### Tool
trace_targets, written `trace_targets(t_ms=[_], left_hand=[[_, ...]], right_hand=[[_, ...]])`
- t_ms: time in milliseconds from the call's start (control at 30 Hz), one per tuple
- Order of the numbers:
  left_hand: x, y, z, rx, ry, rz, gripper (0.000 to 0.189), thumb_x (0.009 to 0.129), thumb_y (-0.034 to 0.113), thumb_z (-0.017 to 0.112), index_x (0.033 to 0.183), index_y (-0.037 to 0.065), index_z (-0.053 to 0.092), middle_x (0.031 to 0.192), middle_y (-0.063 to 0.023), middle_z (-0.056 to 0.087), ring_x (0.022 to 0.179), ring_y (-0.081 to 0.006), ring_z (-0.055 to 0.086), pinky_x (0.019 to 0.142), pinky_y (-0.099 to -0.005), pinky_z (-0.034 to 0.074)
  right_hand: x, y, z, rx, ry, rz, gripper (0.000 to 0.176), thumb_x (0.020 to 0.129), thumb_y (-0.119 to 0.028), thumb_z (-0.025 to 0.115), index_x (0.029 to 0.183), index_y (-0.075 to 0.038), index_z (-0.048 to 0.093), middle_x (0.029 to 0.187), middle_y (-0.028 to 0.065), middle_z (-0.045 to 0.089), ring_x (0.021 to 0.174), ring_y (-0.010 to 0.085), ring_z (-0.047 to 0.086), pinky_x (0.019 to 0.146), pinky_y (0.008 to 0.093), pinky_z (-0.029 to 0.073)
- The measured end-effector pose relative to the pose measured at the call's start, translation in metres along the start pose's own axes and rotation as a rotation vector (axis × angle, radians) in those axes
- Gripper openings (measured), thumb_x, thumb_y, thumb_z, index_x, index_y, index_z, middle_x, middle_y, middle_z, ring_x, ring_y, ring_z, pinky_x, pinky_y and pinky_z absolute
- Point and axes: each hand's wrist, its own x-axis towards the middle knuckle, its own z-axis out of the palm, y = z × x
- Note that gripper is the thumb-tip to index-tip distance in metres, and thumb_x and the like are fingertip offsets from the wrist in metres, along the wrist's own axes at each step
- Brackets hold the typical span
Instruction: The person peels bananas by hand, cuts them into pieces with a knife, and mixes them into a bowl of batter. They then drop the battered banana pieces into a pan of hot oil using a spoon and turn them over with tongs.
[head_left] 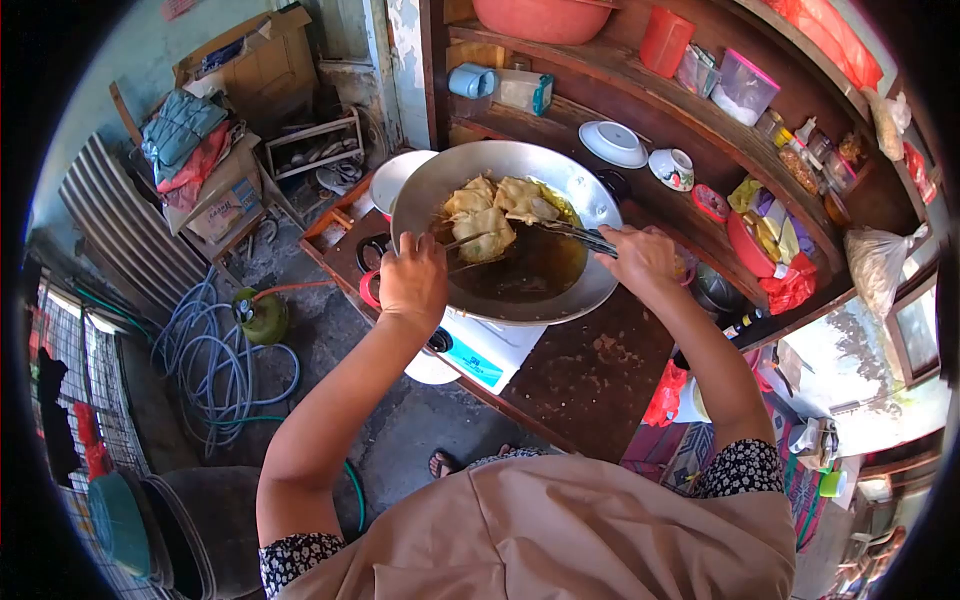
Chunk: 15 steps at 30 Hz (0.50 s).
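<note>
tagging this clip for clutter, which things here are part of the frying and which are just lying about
In use: wok of oil, fried pieces, tongs in right hand, thin utensil in left hand, white stove, green gas cylinder.
Lying about: blue hose, white bowl on shelf, red tub, cardboard box.

Left arm (330,400): bare, extended forward, slightly bent at the elbow, forearm running up to the hand. Left hand (413,280): back of the hand faces the camera, wrist straight, fingers curled into a closed grip. Right arm (710,360): bare, extended forward, forearm angled inward. Right hand (640,258): knuckles up, wrist slightly bent inward, fingers closed in a grip. The two hands sit at roughly the same height, well apart.
</note>
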Motion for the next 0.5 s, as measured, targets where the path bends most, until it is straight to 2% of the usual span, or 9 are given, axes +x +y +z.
trace_targets(t_ms=[233,300,367,433,500], left_hand=[[0.0,-0.012,0.003,0.04,-0.012,-0.016,0.022,0.068,0.017,0.061,0.089,0.009,0.06,0.095,-0.0016,0.053,0.093,-0.0191,0.049,0.069,-0.0301,0.047],[0.001,-0.014,0.006,0.039,0.007,-0.015,0.014,0.074,0.014,0.053,0.084,0.01,0.061,0.09,-0.0004,0.054,0.092,-0.0174,0.049,0.066,-0.0299,0.045],[0.002,-0.015,0.007,0.027,0.021,-0.024,0.014,0.074,0.014,0.053,0.084,0.01,0.061,0.09,-0.0004,0.054,0.092,-0.0173,0.049,0.066,-0.0299,0.045],[0.002,-0.015,0.009,0.014,0.035,-0.031,0.014,0.074,0.014,0.053,0.085,0.01,0.061,0.091,-0.0004,0.054,0.092,-0.0172,0.049,0.066,-0.0298,0.045],[0.004,-0.016,0.011,0.011,0.018,-0.026,0.015,0.074,0.014,0.053,0.085,0.01,0.061,0.092,-0.0007,0.054,0.093,-0.0174,0.049,0.066,-0.0297,0.045]], right_hand=[[-0.007,0.016,-0.023,0.19,-0.076,0.184,0.038,0.064,-0.041,0.067,0.096,-0.021,0.065,0.087,0.0067,0.064,0.077,0.0246,0.061,0.069,0.0369,0.047],[-0.009,0.026,-0.023,0.238,-0.098,0.192,0.04,0.064,-0.042,0.068,0.097,-0.021,0.065,0.087,0.0077,0.064,0.078,0.0253,0.061,0.069,0.0368,0.047],[-0.011,0.034,-0.026,0.286,-0.122,0.201,0.041,0.063,-0.043,0.068,0.098,-0.021,0.065,0.087,0.0087,0.064,0.078,0.026,0.061,0.07,0.0366,0.047],[-0.014,0.04,-0.033,0.391,-0.215,0.26,0.042,0.064,-0.043,0.068,0.099,-0.02,0.065,0.084,0.0101,0.064,0.077,0.0261,0.061,0.069,0.0356,0.046],[-0.019,0.049,-0.031,0.404,-0.182,0.226,0.042,0.065,-0.042,0.067,0.1,-0.019,0.064,0.081,0.0102,0.064,0.075,0.0246,0.061,0.069,0.0344,0.046]])
